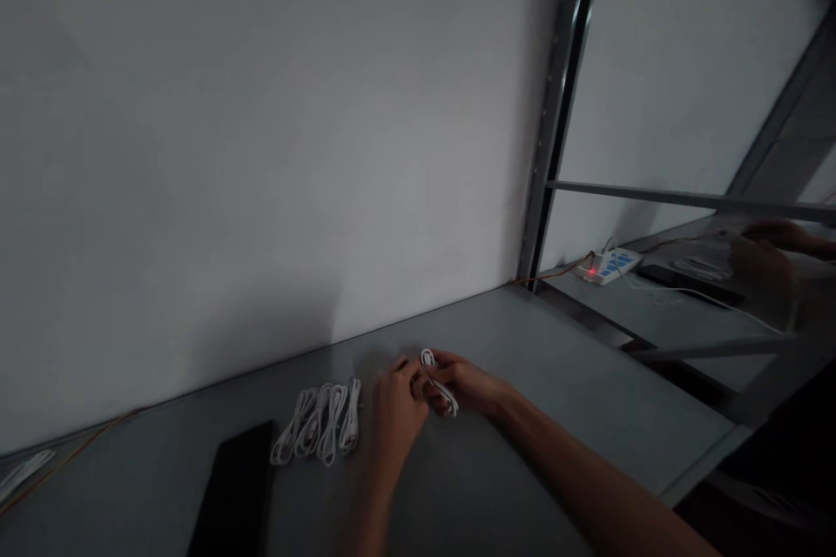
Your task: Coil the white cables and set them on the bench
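Where the grey bench top [522, 383] meets a plain white wall [261, 148], the smooth, matte surface runs away at a slant under dim light. A metal upright [555, 104], narrow and dotted with small holes, rises at the bench's far corner, and a slim horizontal rail [653, 198] crosses from it toward the right. Beyond them lies a second grey bench surface [692, 322], holding a white power strip [607, 266] with blue switches and a glowing red light, fed by a thin orange cable [552, 273] along the wall. A black slab [689, 285] and a white cable bundle [702, 268] sit farther along, near another person's hands [764, 252], too dim and blurred to show their grip

On the near bench, the person's left hand [395, 418] curls closed around a small looped white cable [439, 385], and the right hand [467, 385] pinches the same loop from the other side, the two hands touching. Just left of them, several coiled white cables [320, 425] lie flat in a tidy side-by-side row, their thin, glossy loops long and narrow. Nearer still, a flat black rectangular slab [232, 492] rests on the bench, its exact kind hard to tell
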